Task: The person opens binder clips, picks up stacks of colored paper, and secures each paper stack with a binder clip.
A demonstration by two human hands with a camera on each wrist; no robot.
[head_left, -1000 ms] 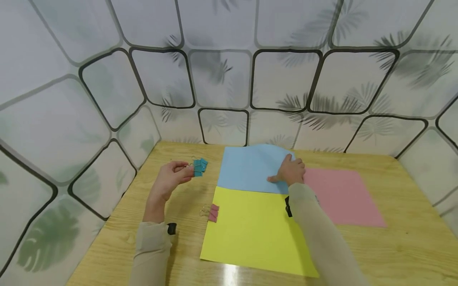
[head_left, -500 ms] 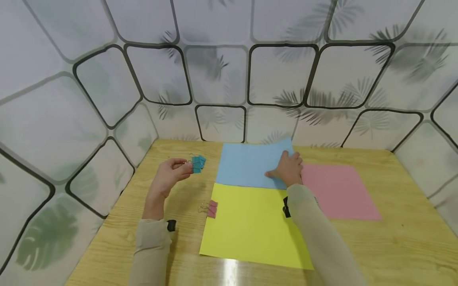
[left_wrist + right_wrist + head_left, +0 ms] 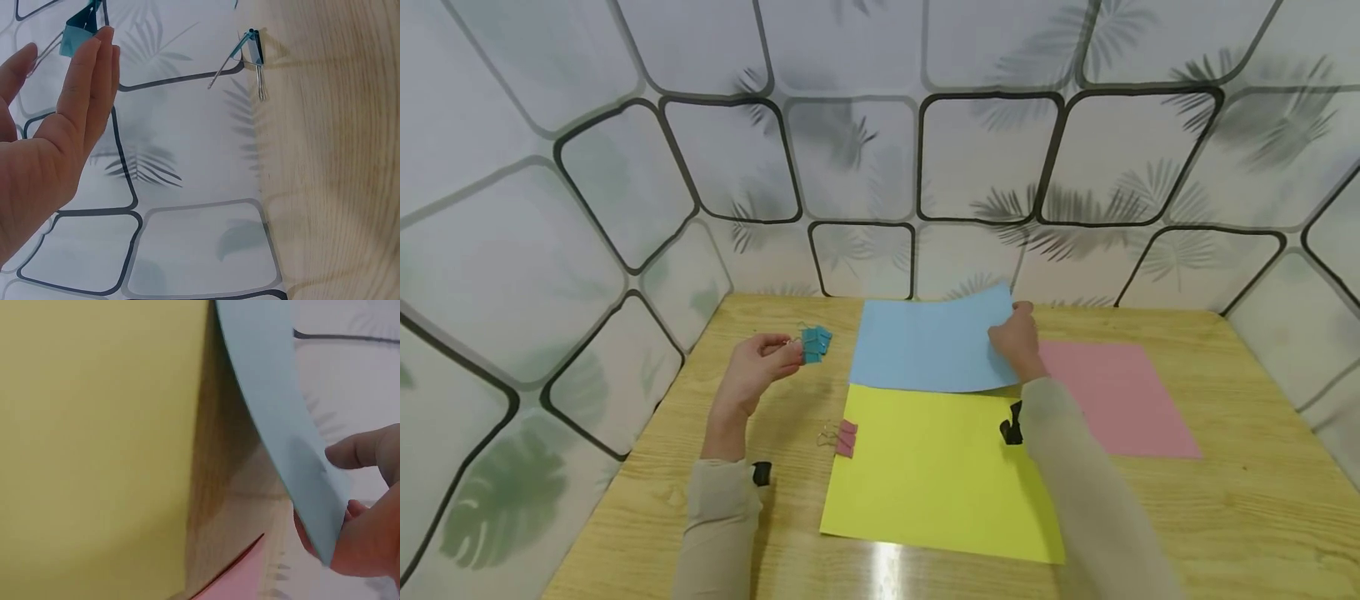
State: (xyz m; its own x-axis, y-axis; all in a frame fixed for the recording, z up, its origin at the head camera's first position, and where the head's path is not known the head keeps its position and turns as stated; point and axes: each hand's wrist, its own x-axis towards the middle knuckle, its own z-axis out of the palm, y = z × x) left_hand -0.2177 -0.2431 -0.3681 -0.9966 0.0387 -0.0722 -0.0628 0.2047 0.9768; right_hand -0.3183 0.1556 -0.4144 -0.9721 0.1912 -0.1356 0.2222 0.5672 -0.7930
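My left hand point(image 3: 752, 383) pinches a teal binder clip point(image 3: 78, 37) by its wire handle, raised above the table. Close behind it in the head view, a second teal binder clip point(image 3: 255, 47) stands on the wood with its handles out. My right hand point(image 3: 1018, 337) grips the right edge of a blue sheet of paper point(image 3: 925, 346). Its thumb is on one face and its fingers are behind the other. In the right wrist view that edge of the blue sheet point(image 3: 281, 412) bends up off the table. A yellow sheet point(image 3: 940, 475) lies in front of it.
A pink binder clip point(image 3: 847, 438) sits over the yellow sheet's left edge, handles pointing left. To the right lies a pink sheet point(image 3: 1120, 400), partly behind my right forearm. A patterned wall point(image 3: 985, 158) rises at the table's back edge.
My right hand has gone from lying spread on the blue sheet to gripping its right edge. That side of the sheet is now lifted. My left hand holds its clip as before.
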